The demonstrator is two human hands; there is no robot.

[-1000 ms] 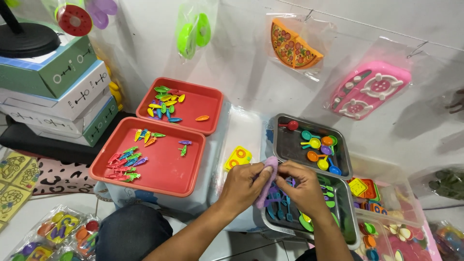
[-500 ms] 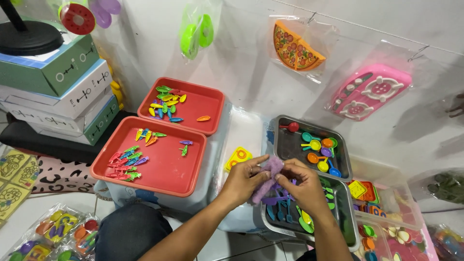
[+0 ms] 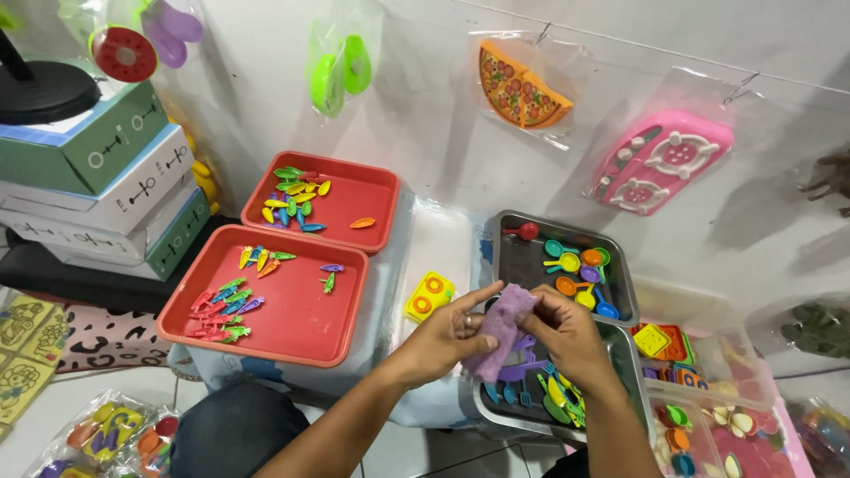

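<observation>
Above near grey tray [image 3: 620, 350], head view: purple cloth [image 3: 498, 329] held between both hands, long axis running diagonally from upper right down to lower left. Left hand [image 3: 447, 335] pinching cloth's lower left side, thumb on top, index finger stretched along upper edge. Right hand [image 3: 567, 335] closed on right edge, fingers curled over it. Cloth equally near both hands, touching each. Below cloth: purple toy fork [image 3: 522, 370], coloured toy utensils [image 3: 560, 400]. Yellow toy stove [image 3: 429, 296] just left of left hand. Red trays [image 3: 301, 319] well apart, leftward.
</observation>
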